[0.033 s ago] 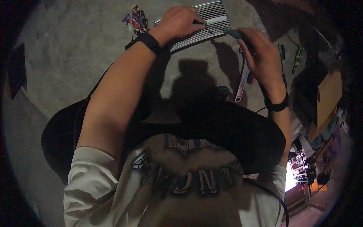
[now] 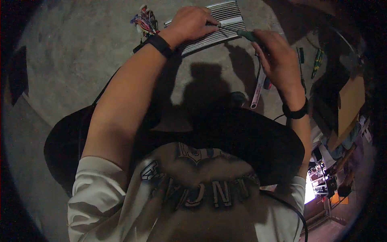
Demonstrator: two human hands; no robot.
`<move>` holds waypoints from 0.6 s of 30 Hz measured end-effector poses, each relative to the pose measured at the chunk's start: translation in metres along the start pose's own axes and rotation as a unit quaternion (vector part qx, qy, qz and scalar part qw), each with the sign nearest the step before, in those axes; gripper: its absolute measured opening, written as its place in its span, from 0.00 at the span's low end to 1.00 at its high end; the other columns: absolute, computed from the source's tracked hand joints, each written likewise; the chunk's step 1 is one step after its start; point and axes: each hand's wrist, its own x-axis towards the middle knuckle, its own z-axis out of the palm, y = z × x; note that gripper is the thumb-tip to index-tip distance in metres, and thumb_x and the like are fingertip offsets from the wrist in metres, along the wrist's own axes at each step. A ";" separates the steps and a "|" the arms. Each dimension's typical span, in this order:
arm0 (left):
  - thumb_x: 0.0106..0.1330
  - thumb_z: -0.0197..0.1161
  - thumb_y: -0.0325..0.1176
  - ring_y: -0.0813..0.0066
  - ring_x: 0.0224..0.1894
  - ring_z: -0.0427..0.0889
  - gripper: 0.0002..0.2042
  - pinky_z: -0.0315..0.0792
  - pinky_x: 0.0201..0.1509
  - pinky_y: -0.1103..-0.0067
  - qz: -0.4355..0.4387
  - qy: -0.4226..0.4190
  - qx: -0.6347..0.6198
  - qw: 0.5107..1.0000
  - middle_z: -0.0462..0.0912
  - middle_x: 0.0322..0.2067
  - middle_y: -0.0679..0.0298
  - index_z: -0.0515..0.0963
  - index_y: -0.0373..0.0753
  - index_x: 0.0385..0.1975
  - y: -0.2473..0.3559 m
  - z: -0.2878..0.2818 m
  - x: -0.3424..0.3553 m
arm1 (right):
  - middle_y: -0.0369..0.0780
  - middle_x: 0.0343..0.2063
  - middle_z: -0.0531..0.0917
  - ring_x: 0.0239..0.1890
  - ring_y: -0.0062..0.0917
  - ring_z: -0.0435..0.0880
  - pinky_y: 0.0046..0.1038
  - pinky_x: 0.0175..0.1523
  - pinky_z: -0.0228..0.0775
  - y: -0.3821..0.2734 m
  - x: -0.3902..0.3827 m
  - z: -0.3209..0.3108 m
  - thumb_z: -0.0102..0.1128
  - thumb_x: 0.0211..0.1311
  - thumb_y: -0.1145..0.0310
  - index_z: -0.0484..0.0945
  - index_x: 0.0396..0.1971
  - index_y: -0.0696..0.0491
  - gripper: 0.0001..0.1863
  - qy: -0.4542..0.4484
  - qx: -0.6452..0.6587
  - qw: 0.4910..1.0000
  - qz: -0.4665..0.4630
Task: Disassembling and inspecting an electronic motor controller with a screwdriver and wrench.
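My right hand [image 2: 276, 52] is closed round the green handle of a screwdriver [image 2: 246, 35]. The thin shaft points left, and its tip meets the thumb and forefinger of my left hand [image 2: 190, 25]. Those fingers are pinched together; whatever small thing may be between them is hidden. Under the left hand and the shaft lies a silver, ribbed metal case [image 2: 227, 20] on the floor. A bundle of coloured wires with connectors [image 2: 145, 22] sits at the case's left, beside my left wrist.
On the concrete floor [image 2: 80, 52], a wrench [image 2: 257, 92] lies below my right hand. Farther right is a green-and-yellow tool [image 2: 317, 63]. A cardboard piece [image 2: 350, 105] stands at the right, near mixed clutter [image 2: 322, 181] and a bright light.
My right hand and the screwdriver handle have shifted very slightly. My left hand, the ribbed case and the wires stay in place.
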 end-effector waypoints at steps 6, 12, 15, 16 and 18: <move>0.63 0.65 0.48 0.56 0.43 0.84 0.14 0.77 0.49 0.62 -0.007 -0.012 -0.007 1.000 0.85 0.39 0.62 0.88 0.52 0.42 0.000 -0.003 -0.001 | 0.43 0.30 0.77 0.34 0.40 0.82 0.41 0.35 0.75 -0.021 0.020 -0.007 0.58 0.59 0.68 0.78 0.51 0.47 0.18 -0.124 -0.174 0.972 -0.100; 0.62 0.67 0.48 0.56 0.42 0.84 0.13 0.77 0.47 0.63 0.005 -0.008 -0.011 1.000 0.85 0.36 0.62 0.88 0.49 0.39 0.004 -0.008 0.001 | 0.45 0.28 0.77 0.33 0.41 0.83 0.42 0.34 0.76 -0.039 0.034 -0.008 0.54 0.59 0.69 0.77 0.47 0.48 0.15 -0.158 -0.216 0.957 -0.110; 0.61 0.67 0.48 0.55 0.40 0.84 0.13 0.77 0.46 0.63 0.015 0.009 -0.024 1.000 0.85 0.35 0.62 0.88 0.49 0.38 0.002 -0.009 0.001 | 0.46 0.29 0.77 0.33 0.44 0.84 0.44 0.35 0.76 -0.038 0.036 -0.008 0.54 0.59 0.69 0.76 0.46 0.50 0.14 -0.181 -0.200 0.958 -0.096; 0.61 0.67 0.48 0.55 0.40 0.84 0.13 0.77 0.46 0.63 0.014 0.010 -0.026 1.000 0.85 0.35 0.62 0.88 0.49 0.38 0.002 -0.008 0.001 | 0.47 0.30 0.79 0.34 0.45 0.84 0.45 0.36 0.76 -0.037 0.034 -0.007 0.54 0.61 0.68 0.76 0.45 0.51 0.12 -0.190 -0.191 0.961 -0.062; 0.61 0.67 0.48 0.55 0.40 0.84 0.13 0.77 0.45 0.62 0.011 0.003 -0.032 0.999 0.85 0.35 0.62 0.88 0.49 0.37 0.002 -0.008 0.001 | 0.48 0.32 0.80 0.35 0.46 0.84 0.46 0.37 0.76 -0.033 0.031 -0.002 0.55 0.62 0.67 0.75 0.43 0.52 0.11 -0.199 -0.182 0.963 -0.028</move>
